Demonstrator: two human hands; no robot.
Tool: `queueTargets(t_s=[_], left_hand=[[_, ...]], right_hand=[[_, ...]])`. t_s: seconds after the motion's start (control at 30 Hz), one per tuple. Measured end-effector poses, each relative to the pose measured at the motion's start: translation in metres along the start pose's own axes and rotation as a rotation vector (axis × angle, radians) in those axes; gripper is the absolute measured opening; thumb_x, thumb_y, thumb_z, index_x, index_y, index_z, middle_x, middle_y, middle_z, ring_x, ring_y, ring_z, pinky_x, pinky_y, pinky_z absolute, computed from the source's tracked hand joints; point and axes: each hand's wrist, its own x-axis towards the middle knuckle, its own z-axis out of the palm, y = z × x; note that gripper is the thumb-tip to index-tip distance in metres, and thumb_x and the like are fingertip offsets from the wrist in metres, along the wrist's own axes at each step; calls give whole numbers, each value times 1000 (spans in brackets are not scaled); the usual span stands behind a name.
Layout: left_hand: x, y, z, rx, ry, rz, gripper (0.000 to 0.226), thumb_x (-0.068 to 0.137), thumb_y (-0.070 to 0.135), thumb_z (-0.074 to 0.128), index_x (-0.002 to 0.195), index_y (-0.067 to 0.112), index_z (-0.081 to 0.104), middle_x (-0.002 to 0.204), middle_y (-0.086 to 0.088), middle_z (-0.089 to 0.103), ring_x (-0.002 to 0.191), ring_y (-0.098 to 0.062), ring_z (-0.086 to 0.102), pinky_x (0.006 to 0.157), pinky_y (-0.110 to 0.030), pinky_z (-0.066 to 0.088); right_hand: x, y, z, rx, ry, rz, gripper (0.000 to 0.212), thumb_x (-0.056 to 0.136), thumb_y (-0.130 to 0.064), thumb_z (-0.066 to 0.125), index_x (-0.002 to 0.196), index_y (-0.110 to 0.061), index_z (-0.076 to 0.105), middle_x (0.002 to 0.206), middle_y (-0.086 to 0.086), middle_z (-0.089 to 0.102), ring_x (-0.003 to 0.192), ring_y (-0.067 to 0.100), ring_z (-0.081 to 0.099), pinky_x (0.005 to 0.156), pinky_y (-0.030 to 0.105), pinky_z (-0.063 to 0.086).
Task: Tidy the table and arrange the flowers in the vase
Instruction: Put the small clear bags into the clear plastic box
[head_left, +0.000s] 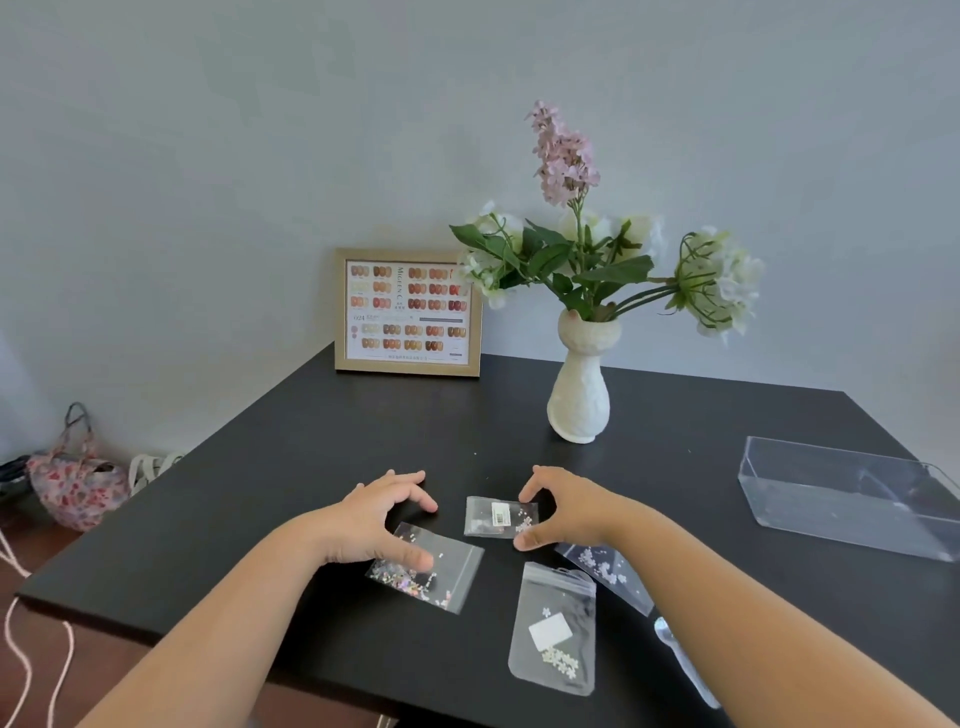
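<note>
A white vase (579, 400) stands upright on the black table (311, 441) and holds white flowers (719, 283) and a pink flower spike (563, 153). Several small clear zip bags of tiny decorations lie near the front edge. My left hand (379, 519) hovers with spread fingers, its thumb resting on the sequin bag (447, 569). My right hand (563, 506) curls around the right end of the labelled bag (496, 516), thumb and fingers touching its edges. A larger bag (556, 629) and another bag (608, 566) lie under my right forearm.
A framed colour chart (408, 312) leans against the wall behind the vase. A clear plastic box (852, 499) sits at the right of the table. A floral fabric bag (75, 480) and cords lie on the floor to the left.
</note>
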Motion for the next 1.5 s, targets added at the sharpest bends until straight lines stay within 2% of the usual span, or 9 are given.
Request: queueTargets(t_s=[0.1,0.17,0.27,0.53,0.7,0.93,1.17,1.33,1.5], left_hand=[[-4,1,4,35,13,-4,68,55,62,87,112,41,56,162,19,14,150,-8,-10,118,-43,-14],[-4,2,6,13,63,-4,60,56,57,88,106,38,61,161,19,18,150,-7,-5,119,-43,-10],[-3,6,8,-34,136,-31,49,57,52,90,95,33,66,154,20,30,146,-12,20,117,-43,15],[5,24,8,-89,252,-72,40,63,34,92,88,27,61,89,9,66,71,-8,56,62,-25,44],[2,18,16,-254,336,-49,36,68,20,89,89,39,68,90,7,75,79,-13,70,71,-29,57],[3,9,22,-392,566,-18,53,84,17,77,123,46,54,93,11,76,83,-7,71,83,-31,50],[38,54,17,-540,609,11,48,90,14,70,107,57,57,108,9,67,97,-17,67,66,-22,58],[73,109,32,-492,507,107,30,100,17,55,99,39,74,122,9,66,105,-11,62,89,-28,55],[102,177,50,-478,385,239,30,101,21,54,105,43,75,126,17,60,109,-4,53,84,-11,37]], right_hand=[[-3,-2,0,42,-8,14,47,60,-48,83,98,-38,56,153,-12,29,133,27,36,106,48,36],[-5,-4,1,101,4,3,43,62,-39,85,95,-34,57,143,-10,38,117,21,51,95,43,49],[-7,-6,1,92,45,-27,53,61,-38,86,104,-35,56,126,-9,47,106,15,52,88,36,52],[-1,-28,6,50,106,-19,65,76,-34,78,132,-26,48,120,2,56,102,18,55,84,28,45],[7,-37,5,17,96,63,65,69,-22,83,126,-20,52,116,1,58,95,17,51,76,28,42],[6,-19,7,253,188,20,20,73,-24,80,80,-23,61,81,-5,60,73,12,55,61,24,41],[-24,3,-26,536,369,53,15,94,-28,59,106,-24,67,93,-4,63,74,13,57,60,16,45],[-57,45,-60,641,552,123,17,96,-23,52,98,-25,69,79,1,63,66,13,52,57,21,44],[-100,100,-92,540,721,149,20,90,-16,59,95,-33,68,79,0,71,71,15,67,67,28,54]])
